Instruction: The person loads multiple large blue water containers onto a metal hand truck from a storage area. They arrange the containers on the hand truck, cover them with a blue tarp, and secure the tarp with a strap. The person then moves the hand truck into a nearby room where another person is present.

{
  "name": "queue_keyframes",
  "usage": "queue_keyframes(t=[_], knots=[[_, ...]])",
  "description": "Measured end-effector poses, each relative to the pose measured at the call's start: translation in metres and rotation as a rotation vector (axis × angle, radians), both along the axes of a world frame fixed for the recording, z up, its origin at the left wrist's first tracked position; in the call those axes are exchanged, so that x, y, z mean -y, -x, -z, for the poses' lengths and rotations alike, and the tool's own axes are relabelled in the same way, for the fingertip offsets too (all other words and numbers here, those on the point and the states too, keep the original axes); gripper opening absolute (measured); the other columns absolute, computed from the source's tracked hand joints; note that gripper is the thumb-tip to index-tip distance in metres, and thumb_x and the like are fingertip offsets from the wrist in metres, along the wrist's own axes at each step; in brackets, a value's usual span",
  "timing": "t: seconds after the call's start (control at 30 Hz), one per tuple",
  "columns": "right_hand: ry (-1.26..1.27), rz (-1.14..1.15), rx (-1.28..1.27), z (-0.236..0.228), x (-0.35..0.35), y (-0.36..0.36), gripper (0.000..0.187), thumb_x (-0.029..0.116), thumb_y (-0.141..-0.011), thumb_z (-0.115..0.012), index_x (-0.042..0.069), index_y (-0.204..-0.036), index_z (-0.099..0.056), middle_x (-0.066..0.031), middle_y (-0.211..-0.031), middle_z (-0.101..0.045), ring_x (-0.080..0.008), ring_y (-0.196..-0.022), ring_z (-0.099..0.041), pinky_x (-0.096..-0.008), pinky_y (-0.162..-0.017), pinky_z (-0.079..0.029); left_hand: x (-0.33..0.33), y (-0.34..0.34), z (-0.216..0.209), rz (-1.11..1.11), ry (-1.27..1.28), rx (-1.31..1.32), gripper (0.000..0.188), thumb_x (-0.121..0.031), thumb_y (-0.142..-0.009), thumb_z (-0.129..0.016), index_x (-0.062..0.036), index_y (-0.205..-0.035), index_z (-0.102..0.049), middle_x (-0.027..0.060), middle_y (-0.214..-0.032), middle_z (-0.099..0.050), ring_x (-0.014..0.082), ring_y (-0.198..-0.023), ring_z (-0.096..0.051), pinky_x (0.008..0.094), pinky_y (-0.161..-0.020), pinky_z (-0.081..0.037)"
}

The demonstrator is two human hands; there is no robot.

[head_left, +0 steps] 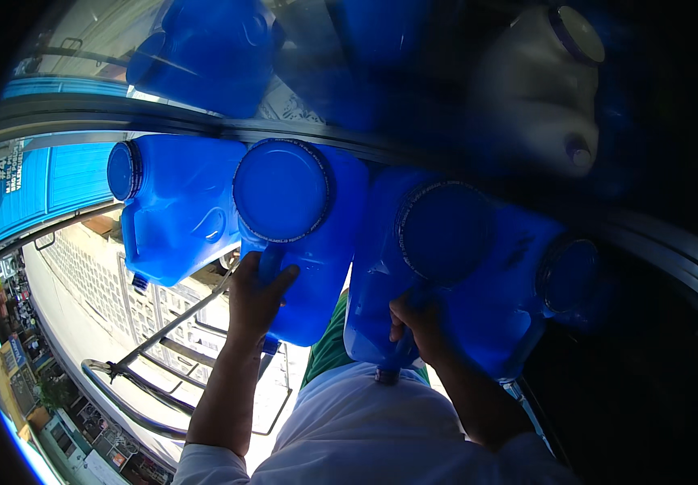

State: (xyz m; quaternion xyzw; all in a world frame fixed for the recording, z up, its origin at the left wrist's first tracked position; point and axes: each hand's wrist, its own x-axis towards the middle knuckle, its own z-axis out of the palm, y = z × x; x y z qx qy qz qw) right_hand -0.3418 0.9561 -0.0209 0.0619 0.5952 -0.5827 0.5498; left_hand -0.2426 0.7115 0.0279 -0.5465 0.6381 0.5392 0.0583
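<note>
Left hand (256, 295) grips centre jug (300, 234) handle; right hand (417, 323) grips right-of-centre jug (446, 267), apparently by its handle.

Bright daylight falls on a pale patterned paving (90, 291) at the left, crossed by a curved metal railing (134, 404). A blue corrugated panel (50, 182) stands beyond a grey metal beam (82, 113) that arcs across the top. Small shopfronts, perhaps a street (21, 356), line the far left edge. The right side lies in deep shadow.
</note>
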Motion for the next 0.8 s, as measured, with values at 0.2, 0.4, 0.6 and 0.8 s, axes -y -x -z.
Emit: queue_keyframes(t=[0.2,0.4,0.6,0.8], knots=[[0.049,0.127,0.065,-0.001,-0.001,-0.002,0.023,0.025,-0.088,-0.066,0.007,-0.075,-0.06,-0.0061,-0.068,-0.059,-0.0169,-0.055,-0.06,-0.0338,-0.057,-0.05,0.006,-0.006,0.009,0.007,-0.08,-0.088,0.038,-0.022,-0.079,-0.079,-0.0001,-0.105,-0.06,0.0046,-0.081,-0.065,0.0101,-0.065,-0.06,0.0248,-0.053,-0.047],[0.077,0.169,0.059,-0.003,-0.003,-0.003,0.02,0.024,-0.084,-0.071,0.008,-0.079,-0.06,-0.0057,-0.071,-0.061,-0.0179,-0.056,-0.06,-0.034,-0.055,-0.052,0.067,-0.02,0.006,0.222,0.567,-0.183,0.056,-0.037,-0.076,-0.084,-0.0019,-0.112,-0.06,0.0135,-0.094,-0.068,0.0245,-0.086,-0.067,0.0366,-0.076,-0.053],[-0.002,0.065,-0.024,-0.003,-0.005,0.002,0.023,0.029,-0.084,-0.073,0.012,-0.084,-0.057,-0.005,-0.073,-0.058,-0.0188,-0.059,-0.06,-0.0337,-0.058,-0.05,0.239,-0.059,0.021,0.043,1.155,0.52,0.085,-0.055,-0.069,-0.078,-0.0034,-0.131,-0.054,0.0184,-0.124,-0.062,0.034,-0.116,-0.059,0.0455,-0.096,-0.048],[-0.031,0.064,-0.022,-0.002,-0.007,0.003,0.021,0.026,-0.085,-0.072,0.011,-0.086,-0.059,-0.0058,-0.072,-0.059,-0.0201,-0.06,-0.062,-0.0352,-0.06,-0.052,0.301,-0.089,0.031,0.027,0.558,0.481,0.077,-0.06,-0.062,-0.081,-0.0004,-0.108,-0.067,0.0155,-0.1,-0.071,0.0278,-0.095,-0.068,0.0413,-0.085,-0.053]])
